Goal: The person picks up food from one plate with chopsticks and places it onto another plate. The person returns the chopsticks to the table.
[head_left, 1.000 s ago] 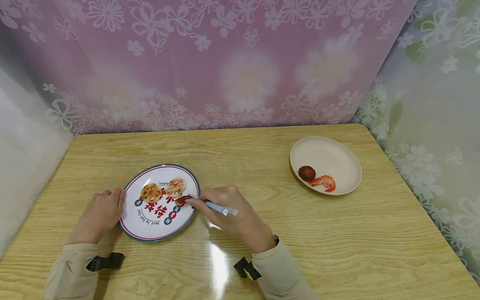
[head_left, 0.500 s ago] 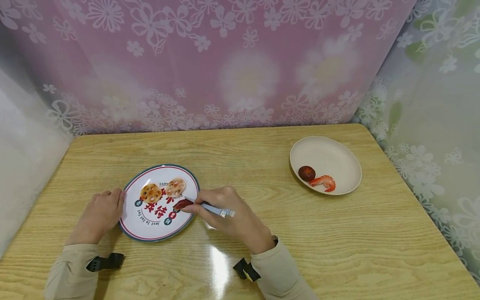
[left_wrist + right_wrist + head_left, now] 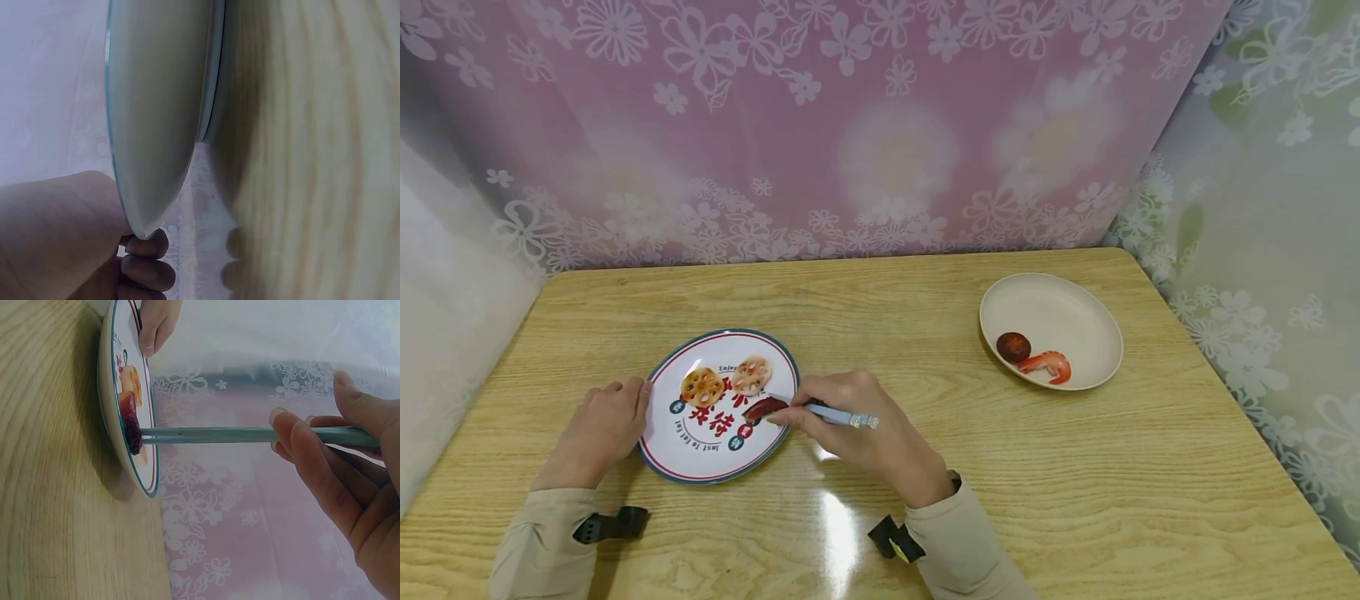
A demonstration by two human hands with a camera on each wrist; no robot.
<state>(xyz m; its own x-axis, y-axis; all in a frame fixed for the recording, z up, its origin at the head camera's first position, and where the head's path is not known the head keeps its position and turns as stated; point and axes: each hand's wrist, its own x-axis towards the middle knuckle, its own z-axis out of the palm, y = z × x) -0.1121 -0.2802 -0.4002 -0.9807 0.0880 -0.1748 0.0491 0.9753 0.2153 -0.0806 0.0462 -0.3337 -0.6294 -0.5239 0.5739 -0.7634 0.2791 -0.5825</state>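
While your left hand (image 3: 598,429) grips the oval plate (image 3: 662,446) at its left rim, fingers curled, your right hand (image 3: 865,429) pinches the chopsticks (image 3: 215,430), tips touching the dark red piece (image 3: 763,409). Piece lies on the plate, toward the right rim, near the paler lotus slice (image 3: 752,375); can't tell if the tips clamp it or just press. Likely trouble: contact sits toward one end, so the piece could swivel or slip. Squeeze unevenly, it may shoot over the rim; loosen your left hand, the plate might skid.
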